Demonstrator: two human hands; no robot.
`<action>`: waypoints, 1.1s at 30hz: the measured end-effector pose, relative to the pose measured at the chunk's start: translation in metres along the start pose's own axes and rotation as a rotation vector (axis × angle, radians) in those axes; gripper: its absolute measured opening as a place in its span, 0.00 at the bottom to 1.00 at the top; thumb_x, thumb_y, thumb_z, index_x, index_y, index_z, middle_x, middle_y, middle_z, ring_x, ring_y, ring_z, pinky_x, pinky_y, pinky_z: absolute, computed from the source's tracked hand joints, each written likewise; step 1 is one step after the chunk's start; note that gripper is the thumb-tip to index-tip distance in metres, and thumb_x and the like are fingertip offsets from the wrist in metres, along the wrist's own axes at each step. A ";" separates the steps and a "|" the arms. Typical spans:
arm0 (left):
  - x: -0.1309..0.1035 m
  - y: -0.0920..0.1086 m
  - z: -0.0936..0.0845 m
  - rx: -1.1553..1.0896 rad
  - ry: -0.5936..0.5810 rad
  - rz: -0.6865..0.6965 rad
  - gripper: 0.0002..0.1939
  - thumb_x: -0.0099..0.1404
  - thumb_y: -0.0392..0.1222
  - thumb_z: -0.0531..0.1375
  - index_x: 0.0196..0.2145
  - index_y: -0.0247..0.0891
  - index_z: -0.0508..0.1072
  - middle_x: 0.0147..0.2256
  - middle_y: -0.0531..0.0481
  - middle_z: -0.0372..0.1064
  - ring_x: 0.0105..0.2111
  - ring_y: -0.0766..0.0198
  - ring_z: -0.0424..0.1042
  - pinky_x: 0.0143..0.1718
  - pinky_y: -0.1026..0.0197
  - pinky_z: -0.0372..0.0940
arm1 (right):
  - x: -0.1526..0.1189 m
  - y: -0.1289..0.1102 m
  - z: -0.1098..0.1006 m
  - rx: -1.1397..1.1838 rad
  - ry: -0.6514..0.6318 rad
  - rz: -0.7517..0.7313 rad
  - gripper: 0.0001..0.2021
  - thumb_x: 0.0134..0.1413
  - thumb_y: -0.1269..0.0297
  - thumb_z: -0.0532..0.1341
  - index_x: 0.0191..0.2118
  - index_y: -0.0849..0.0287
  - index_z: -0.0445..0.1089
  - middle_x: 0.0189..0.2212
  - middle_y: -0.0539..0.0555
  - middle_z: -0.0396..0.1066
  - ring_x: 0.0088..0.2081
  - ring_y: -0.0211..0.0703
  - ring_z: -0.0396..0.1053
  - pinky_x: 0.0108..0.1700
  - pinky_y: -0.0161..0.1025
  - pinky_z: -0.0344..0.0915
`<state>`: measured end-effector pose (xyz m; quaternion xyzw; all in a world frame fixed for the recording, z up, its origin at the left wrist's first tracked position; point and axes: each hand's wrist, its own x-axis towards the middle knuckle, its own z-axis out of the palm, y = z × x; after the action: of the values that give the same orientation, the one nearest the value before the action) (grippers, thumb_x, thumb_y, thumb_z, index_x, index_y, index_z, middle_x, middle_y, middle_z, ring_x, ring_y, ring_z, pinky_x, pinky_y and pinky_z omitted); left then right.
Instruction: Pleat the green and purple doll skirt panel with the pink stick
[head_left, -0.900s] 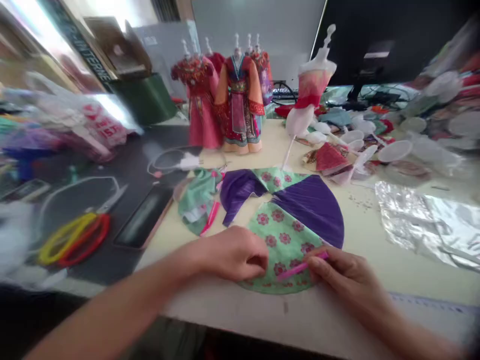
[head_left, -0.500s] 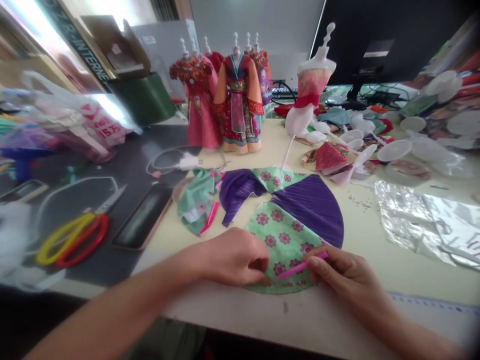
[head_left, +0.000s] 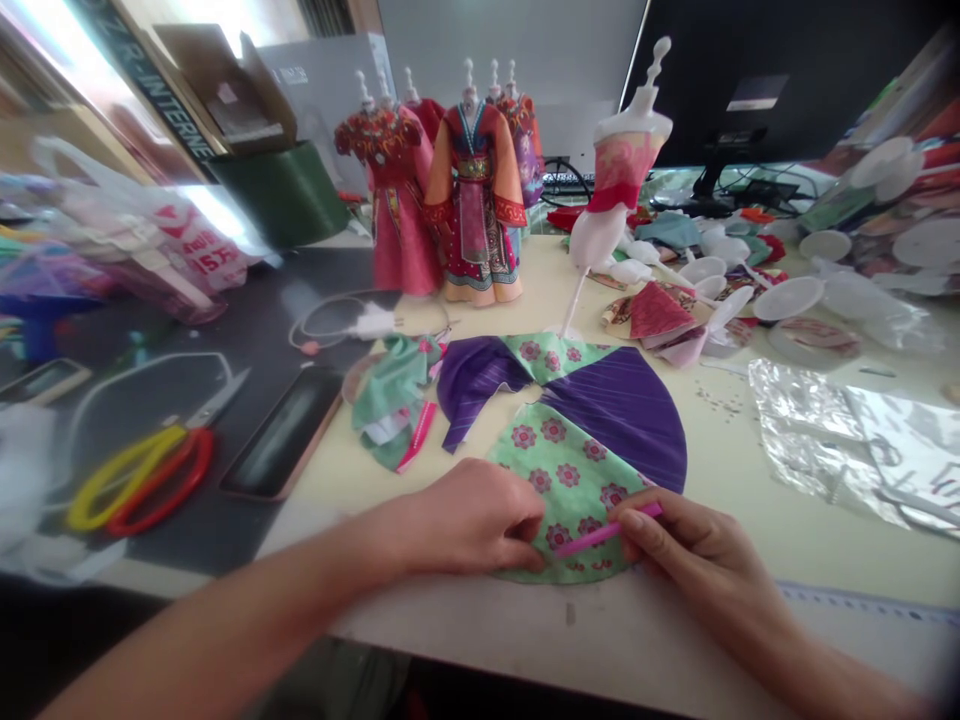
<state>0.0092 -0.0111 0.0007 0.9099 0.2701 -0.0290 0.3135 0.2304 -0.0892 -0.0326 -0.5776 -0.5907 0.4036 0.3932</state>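
A round cloth piece of green floral panels and purple panels lies flat on the pale board, with a gap on its left. My right hand pinches a thin pink stick between thumb and fingers, its tip over the lower green panel. Resting on that panel's left side, my left hand has its fingers curled and bent down to the cloth; whether anything is between them is hidden. Left of the round cloth is a crumpled green piece with a pink strip.
Dressed doll forms and a mannequin stand behind the cloth. To the left are a phone and red-and-yellow scissors. Clear plastic film, fabric scraps and a ruler lie to the right.
The view has shifted slightly. My left hand has moved a little to the right, and the pink stick and my right hand have edged slightly right.
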 end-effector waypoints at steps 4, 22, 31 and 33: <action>0.000 0.002 -0.001 0.023 -0.016 -0.014 0.12 0.58 0.43 0.66 0.25 0.37 0.67 0.24 0.59 0.63 0.27 0.70 0.63 0.26 0.67 0.52 | -0.001 0.000 -0.001 0.067 0.044 0.082 0.17 0.56 0.51 0.59 0.23 0.57 0.69 0.16 0.47 0.63 0.18 0.32 0.55 0.19 0.31 0.52; -0.003 -0.002 0.004 -0.044 0.024 0.007 0.11 0.58 0.41 0.65 0.24 0.37 0.66 0.26 0.59 0.64 0.26 0.71 0.61 0.27 0.68 0.51 | -0.003 -0.004 -0.006 0.309 0.109 0.104 0.16 0.55 0.52 0.60 0.24 0.59 0.67 0.16 0.46 0.59 0.19 0.32 0.55 0.21 0.31 0.53; 0.001 -0.011 0.013 -0.037 -0.015 -0.032 0.10 0.57 0.38 0.61 0.24 0.37 0.62 0.26 0.56 0.63 0.26 0.69 0.60 0.26 0.66 0.48 | 0.017 0.007 -0.079 -0.013 0.522 -0.233 0.12 0.57 0.57 0.59 0.28 0.57 0.71 0.18 0.48 0.64 0.20 0.35 0.61 0.21 0.34 0.60; 0.001 -0.010 0.013 -0.047 -0.022 -0.038 0.10 0.58 0.38 0.61 0.24 0.38 0.62 0.26 0.56 0.63 0.26 0.68 0.60 0.27 0.66 0.48 | 0.026 0.022 -0.112 -0.094 0.689 -0.263 0.10 0.57 0.59 0.59 0.27 0.56 0.68 0.18 0.47 0.64 0.21 0.35 0.61 0.25 0.35 0.61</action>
<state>0.0063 -0.0116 -0.0150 0.8967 0.2843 -0.0388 0.3370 0.3423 -0.0603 -0.0116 -0.6161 -0.5108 0.1037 0.5906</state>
